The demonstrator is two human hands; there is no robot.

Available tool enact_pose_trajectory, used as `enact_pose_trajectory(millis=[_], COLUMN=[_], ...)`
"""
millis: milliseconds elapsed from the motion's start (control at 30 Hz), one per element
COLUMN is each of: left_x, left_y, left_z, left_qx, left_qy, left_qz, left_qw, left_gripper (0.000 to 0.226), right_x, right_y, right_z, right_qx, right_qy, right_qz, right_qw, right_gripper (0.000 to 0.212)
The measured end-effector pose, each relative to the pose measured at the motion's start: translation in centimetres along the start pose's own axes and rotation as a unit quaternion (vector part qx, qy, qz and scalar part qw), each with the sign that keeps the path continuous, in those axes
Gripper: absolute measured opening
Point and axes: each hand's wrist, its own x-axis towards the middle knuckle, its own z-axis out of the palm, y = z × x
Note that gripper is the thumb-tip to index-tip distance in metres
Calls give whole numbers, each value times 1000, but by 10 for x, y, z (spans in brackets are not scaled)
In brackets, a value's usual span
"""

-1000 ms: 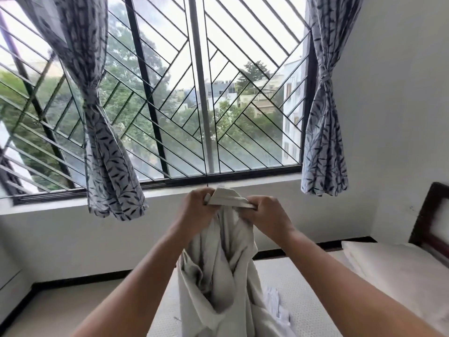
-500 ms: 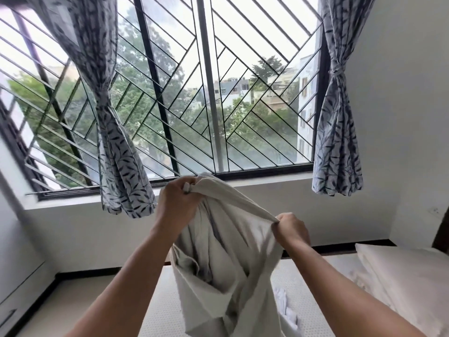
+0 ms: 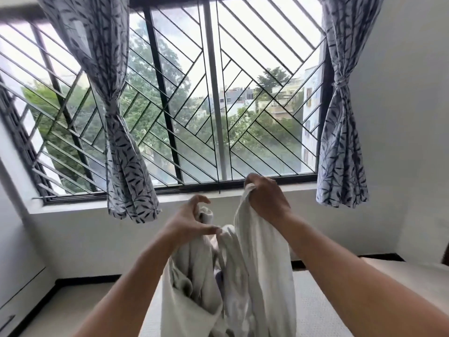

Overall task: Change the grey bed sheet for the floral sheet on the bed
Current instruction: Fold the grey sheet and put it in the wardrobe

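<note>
Setting: at the foot of a barred window (image 3: 218, 105), above a bare mattress (image 3: 313, 310), a person raises a pale grey sheet (image 3: 257, 271) in both bare hands.

Right hand (image 3: 267, 198): lifted highest, level with the window sill (image 3: 170, 203), its back toward the camera. The fingers curl tight into a fist round the top edge of the sheet, which hangs straight down from the grip.

Right forearm: runs from the lower right corner up and leftward to the wrist, nearly straight.

Left hand (image 3: 189, 222): lower and left of the right, close beside it. Thumb and forefinger tip meet in a pinch on a fold of the sheet at the hand's right side; the remaining fingers arch loosely above, spread and partly open, over a bunched roll of cloth.

Left forearm: rises from the lower left toward centre, the wrist bent slightly inward.

Sheet: gathered in long vertical folds between the two arms, hanging down past the bottom edge of view, in front of the mattress. A darker scrap of fabric shows within the folds; what it is cannot be told.

Surroundings: two leaf-print curtains (image 3: 126, 154), tied at the middle, flank the window; trees and buildings lie far beyond the glass. A dark skirting strip (image 3: 92, 279) lines the far wall.
</note>
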Motion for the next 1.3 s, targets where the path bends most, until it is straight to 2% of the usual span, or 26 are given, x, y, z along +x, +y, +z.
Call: enact_pose_trajectory(millis=[100,200,267,333,400,467,533,600,667,733,800,900,933,1000,1067,1133,1200,1300], left_x=[2,3,-2,-12,-21,-30,-36,-45,-51,-54,-54,-59,-59,-62,-65,-68,-72,-72], left_y=[5,-3,-17,-29,-38,-47,-60,-69,-78,-90,-107,-119,-121,-122,-132,-143,-154,-172], left_z=[36,56,58,55,53,52,51,49,50,50,50,46,44,39,29,18,3,-17], left_qx=[15,2,-67,-114,-141,-170,-197,-205,-204,-180,-84,78,140,284,364,374,343,252], left_qy=[-31,-2,-15,-38,-45,-45,-29,-25,-21,0,22,-11,-31,-63,-60,-37,9,57], left_qz=[27,47,46,26,-3,-22,-38,-53,-75,-92,-101,-135,-138,-162,-186,-194,-200,-209], left_qw=[999,999,997,992,989,984,979,977,976,979,991,988,980,943,911,906,918,943], left_gripper=[60,26,18,27,28,23,21,21,20,17,19,23,23,32,28,24,37,48], right_x=[-11,-20,-22,-25,-33,-47,-65,-85,-101,-112,-122,-135,-140,-148,-155,-161,-164,-165], right_y=[-30,-25,-5,22,46,69,88,104,114,119,124,124,122,118,117,116,110,103], right_z=[17,29,30,31,34,34,34,38,52,66,76,86,87,89,94,97,104,108], right_qx=[-55,-82,-62,-5,117,281,393,440,452,449,449,428,427,429,444,445,449,517], right_qy=[-47,-77,-118,-161,-177,-178,-207,-232,-233,-214,-213,-234,-239,-245,-246,-239,-227,-199], right_qz=[-93,-141,-97,-32,17,67,125,144,159,173,180,178,179,174,180,188,203,246], right_qw=[993,984,986,986,977,941,887,855,846,850,849,854,854,852,842,842,840,796], right_gripper=[21,21,24,34,38,37,41,42,43,48,51,51,49,49,60,69,76,68])
